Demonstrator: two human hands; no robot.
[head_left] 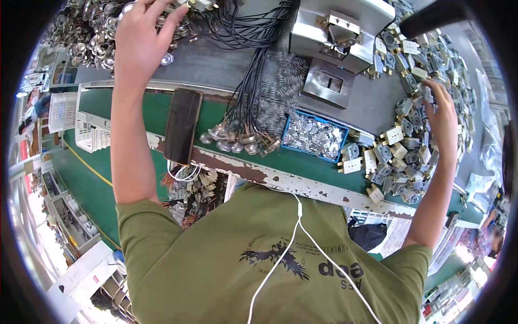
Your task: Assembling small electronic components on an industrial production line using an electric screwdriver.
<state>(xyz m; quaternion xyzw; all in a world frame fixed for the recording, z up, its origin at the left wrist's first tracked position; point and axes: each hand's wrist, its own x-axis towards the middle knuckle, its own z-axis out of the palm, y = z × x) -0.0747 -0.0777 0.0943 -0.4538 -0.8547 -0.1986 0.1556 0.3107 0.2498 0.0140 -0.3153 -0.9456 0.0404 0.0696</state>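
Observation:
At the top edge, my left hand (pixel 141 38) brings thumb and fingertips to a pale block with metal contacts (pixel 200 4); part of the fingers is cut off by the frame. Beside that hand lies a heap of round metal parts on wires (pixel 94 46). My right hand (pixel 443 116) reaches into a pile of grey and white plug housings (pixel 413 127), index finger and thumb curled round one small grey plug housing (pixel 427 93). A metal press fixture (pixel 329 81) stands between the hands, with a bundle of black cables (pixel 251 81) left of it.
A blue tray of small metal pieces (pixel 315 135) sits by the near bench edge. Round metal cable ends (pixel 237 139) lie on the green strip. A dark phone (pixel 182 127) with a white cord rests at the edge. Clear plastic bags (pixel 483 140) lie far right.

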